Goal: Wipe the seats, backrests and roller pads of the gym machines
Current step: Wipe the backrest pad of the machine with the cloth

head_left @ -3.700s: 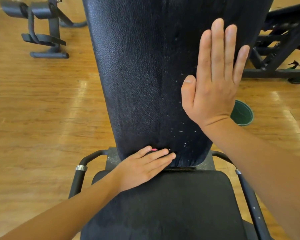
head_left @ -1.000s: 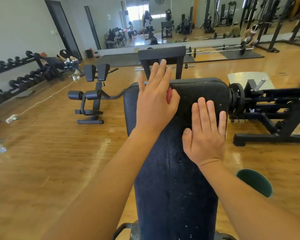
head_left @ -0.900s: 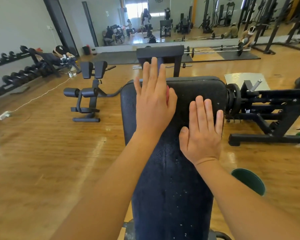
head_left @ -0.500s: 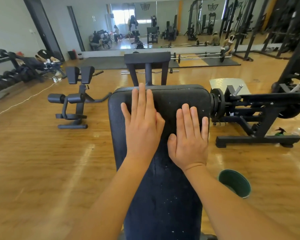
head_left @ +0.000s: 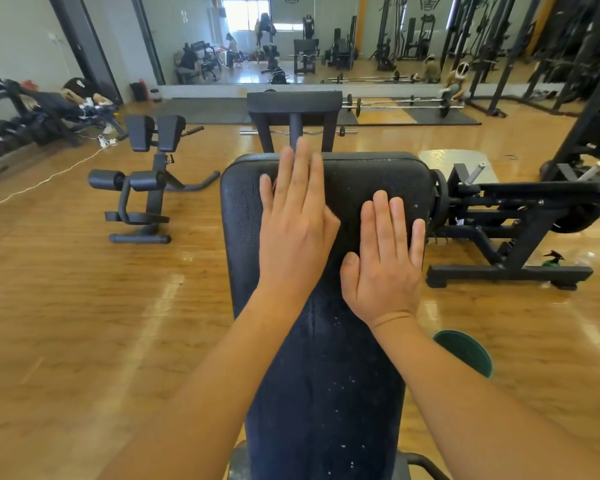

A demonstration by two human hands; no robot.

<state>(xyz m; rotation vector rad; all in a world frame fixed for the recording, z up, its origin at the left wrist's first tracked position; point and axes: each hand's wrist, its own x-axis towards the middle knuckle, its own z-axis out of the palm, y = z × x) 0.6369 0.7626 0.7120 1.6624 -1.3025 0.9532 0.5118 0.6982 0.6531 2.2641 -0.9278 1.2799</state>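
A long black padded backrest (head_left: 326, 375) runs up the middle of the head view, damp and flecked with white specks. My left hand (head_left: 297, 223) lies flat near its top, fingers straight, pressing a pink cloth (head_left: 275, 183) of which only a sliver shows by the fingers. My right hand (head_left: 385, 261) lies flat and straight-fingered on the pad just to the right, holding nothing.
A green bucket (head_left: 465, 351) stands on the wooden floor right of the bench. A roller-pad machine (head_left: 146, 188) stands to the left. A black plate-loaded machine (head_left: 516, 230) is on the right. Another padded frame (head_left: 293, 116) stands behind the backrest, with barbells and a mirror wall beyond.
Since 3.7 s ago my left hand slid with the cloth from the backrest's bottom to its top. In the last second both hands stayed flat there while the view shifted.
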